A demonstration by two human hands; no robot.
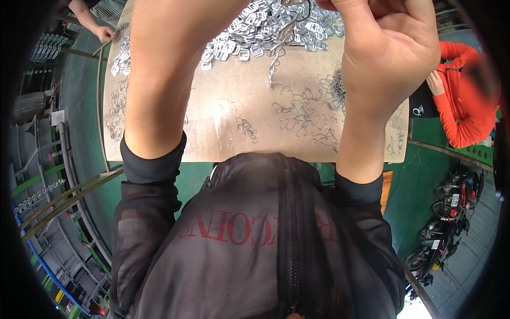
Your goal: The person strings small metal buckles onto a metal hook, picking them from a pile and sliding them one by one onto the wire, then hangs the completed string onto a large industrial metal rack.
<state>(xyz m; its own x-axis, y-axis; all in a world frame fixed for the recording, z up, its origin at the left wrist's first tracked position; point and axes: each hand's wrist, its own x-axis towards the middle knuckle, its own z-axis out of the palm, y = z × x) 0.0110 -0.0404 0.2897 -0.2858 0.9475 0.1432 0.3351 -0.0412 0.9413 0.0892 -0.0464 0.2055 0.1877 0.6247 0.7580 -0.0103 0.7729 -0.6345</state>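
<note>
My right hand (393,45) is raised over the far right of the table, its fingers curled and partly cut off by the top edge; what they hold I cannot make out. Just left of its thumb is a dark wire hook (304,11). Below the hook a strand of linked metal pieces (274,61) hangs over the table. My left forearm (159,80) reaches up across the left side, and the hand lies beyond the top edge. Behind the strand spreads a big heap of silver metal buckles (234,40).
Loose wire hooks (300,109) lie scattered on the brown table (212,143), with a denser pile (336,87) beside my right wrist. A person in red (459,101) sits at the right; another person's hand (105,34) rests at the far left corner. Motorcycles (441,223) stand lower right.
</note>
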